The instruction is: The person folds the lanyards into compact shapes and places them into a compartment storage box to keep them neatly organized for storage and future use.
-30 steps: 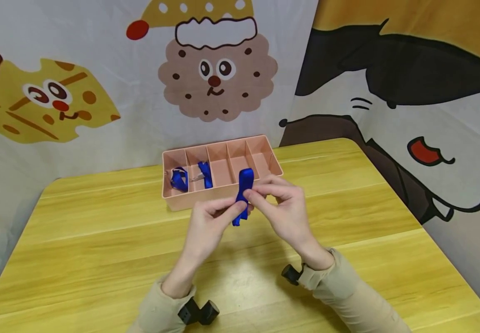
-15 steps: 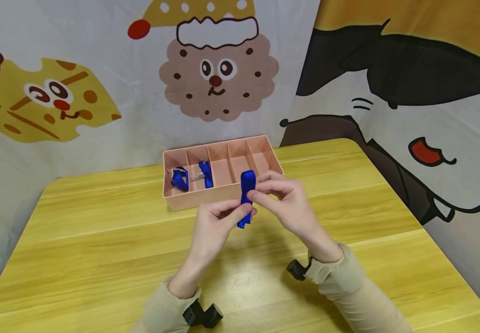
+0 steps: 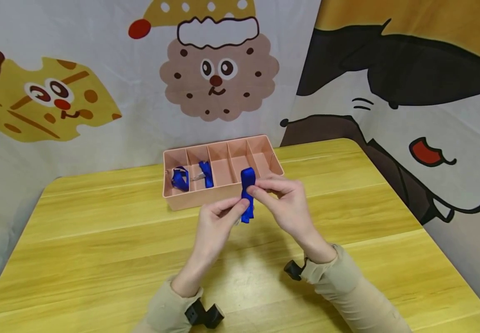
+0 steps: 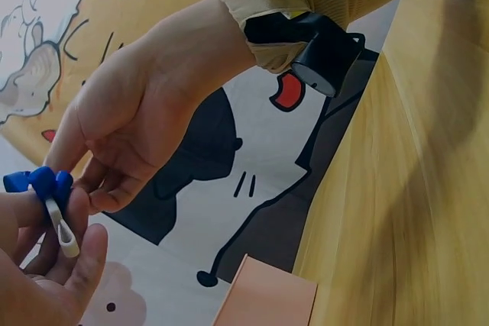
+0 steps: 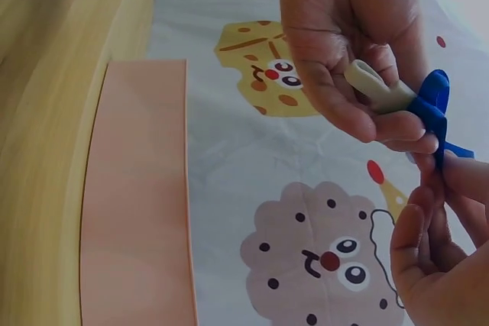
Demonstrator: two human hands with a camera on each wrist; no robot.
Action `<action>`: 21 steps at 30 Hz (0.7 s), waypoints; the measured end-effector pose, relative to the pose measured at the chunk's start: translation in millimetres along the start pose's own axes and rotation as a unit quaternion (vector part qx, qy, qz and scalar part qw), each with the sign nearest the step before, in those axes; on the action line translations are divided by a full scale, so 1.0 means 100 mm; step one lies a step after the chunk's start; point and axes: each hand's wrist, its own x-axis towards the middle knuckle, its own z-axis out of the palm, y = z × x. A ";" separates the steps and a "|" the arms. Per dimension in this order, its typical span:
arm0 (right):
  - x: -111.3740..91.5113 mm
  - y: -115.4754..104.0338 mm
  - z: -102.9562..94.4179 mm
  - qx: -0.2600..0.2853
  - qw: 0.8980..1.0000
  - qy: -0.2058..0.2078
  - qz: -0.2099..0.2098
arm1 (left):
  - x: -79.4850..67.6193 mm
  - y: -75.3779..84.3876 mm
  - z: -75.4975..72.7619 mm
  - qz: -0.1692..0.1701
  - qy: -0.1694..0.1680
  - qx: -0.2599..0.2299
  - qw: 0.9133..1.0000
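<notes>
A blue satin ribbon bow [image 3: 248,178] is held upright between both hands, in front of the pink box. My left hand [image 3: 216,226] pinches its lower part between thumb and fingers. With thumb and index finger, my right hand [image 3: 285,203] pinches the bow's right side near its middle. A cream folded strip [image 5: 374,85] comes out of the blue ribbon [image 5: 434,104] and lies along the left hand's fingers in the right wrist view. The left wrist view shows the same cream strip [image 4: 65,236] hanging below the blue loops [image 4: 44,181].
The pink divided box [image 3: 194,199] stands at the table's back edge. Its two leftmost compartments hold a blue ribbon piece [image 3: 180,179] and another blue ribbon [image 3: 206,174] with something whitish beside it. A printed cloth [image 3: 135,92] hangs behind the wooden table [image 3: 98,259].
Both hands keep their pinch on the bow, which has shifted slightly right. The left hand's thumb sits a little higher on the ribbon, and the bow stands more upright.
</notes>
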 end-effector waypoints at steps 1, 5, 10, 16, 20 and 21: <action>0.00 0.01 0.01 -0.003 1.000 0.002 0.000 | 0.00 0.00 0.00 0.000 0.004 0.000 1.000; -0.01 0.03 0.03 -0.009 1.000 0.012 -0.003 | 0.01 -0.01 0.01 -0.008 0.017 -0.020 1.000; -0.02 0.04 0.04 -0.005 1.000 0.016 -0.020 | 0.02 -0.02 0.03 -0.022 0.031 -0.059 0.998; -0.01 0.04 0.04 0.010 1.000 -0.002 -0.029 | 0.02 -0.02 0.02 -0.012 0.045 -0.061 0.997; 0.00 0.05 0.02 0.009 0.999 -0.022 -0.025 | 0.02 -0.02 0.01 -0.007 0.048 -0.055 0.997; 0.00 0.05 0.02 0.011 0.999 -0.026 -0.024 | 0.02 -0.02 0.00 -0.007 0.046 -0.054 0.997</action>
